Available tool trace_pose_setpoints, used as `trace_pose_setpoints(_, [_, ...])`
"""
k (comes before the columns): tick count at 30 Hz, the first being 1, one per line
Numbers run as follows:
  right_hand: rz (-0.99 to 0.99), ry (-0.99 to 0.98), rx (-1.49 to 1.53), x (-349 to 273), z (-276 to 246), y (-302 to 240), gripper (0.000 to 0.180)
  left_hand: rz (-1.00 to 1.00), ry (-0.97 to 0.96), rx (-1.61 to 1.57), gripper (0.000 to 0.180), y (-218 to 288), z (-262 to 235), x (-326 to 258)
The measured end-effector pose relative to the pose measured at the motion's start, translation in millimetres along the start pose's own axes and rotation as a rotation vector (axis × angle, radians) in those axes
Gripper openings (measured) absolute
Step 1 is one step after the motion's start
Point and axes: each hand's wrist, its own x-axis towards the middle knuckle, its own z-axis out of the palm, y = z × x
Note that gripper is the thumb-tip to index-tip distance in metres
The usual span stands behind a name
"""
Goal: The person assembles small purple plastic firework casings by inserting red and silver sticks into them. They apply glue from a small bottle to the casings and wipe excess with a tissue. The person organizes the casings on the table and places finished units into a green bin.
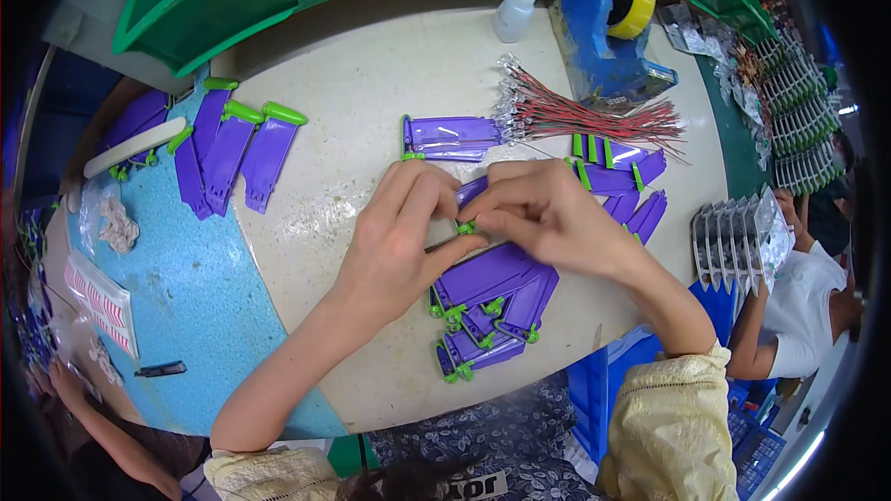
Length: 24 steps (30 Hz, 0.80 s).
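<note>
Close together over the middle of the table, my left hand (394, 227) and my right hand (557, 218) both pinch one purple plastic piece (471, 190) with a small green end (466, 227). The fingers cover most of it. Just below my hands lies a pile of flat purple pieces (492, 276) with green fittings. Beyond my left hand is a purple piece (453, 134) with a green edge, lying flat. More purple pieces (617, 178) with green strips lie to the right, partly behind my right hand.
A bundle of red and black wires (575, 109) lies at the back, near a squeeze bottle (513, 14) and a blue tape dispenser (608, 56). Purple pieces with green ends (227, 153) lie at left by a blue mat (195, 288). Green bins (223, 9) line the back; people work on both sides.
</note>
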Motion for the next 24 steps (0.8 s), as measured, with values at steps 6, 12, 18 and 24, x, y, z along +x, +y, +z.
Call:
trace_pose_setpoints(6, [0.381, 0.312, -0.085, -1, 7, -10, 0.010, 0.117, 0.018, 0.188, 0.034, 3, 1, 3])
trace_pose_setpoints(12, [0.386, 0.365, -0.197, 8, -6, -12, 0.011, 0.384, -0.176, 0.228, 0.025, -12, -13, 21])
trace_pose_setpoints(18, [-0.146, 0.708, -0.583, -13, -40, -10, 0.017, 0.333, -0.224, 0.239, 0.027, -4, -12, 30])
trace_pose_setpoints(24, [0.419, 0.719, 0.053, -9, -142, -4, 0.031, 0.327, -0.229, 0.147, 0.034, -8, -8, 32])
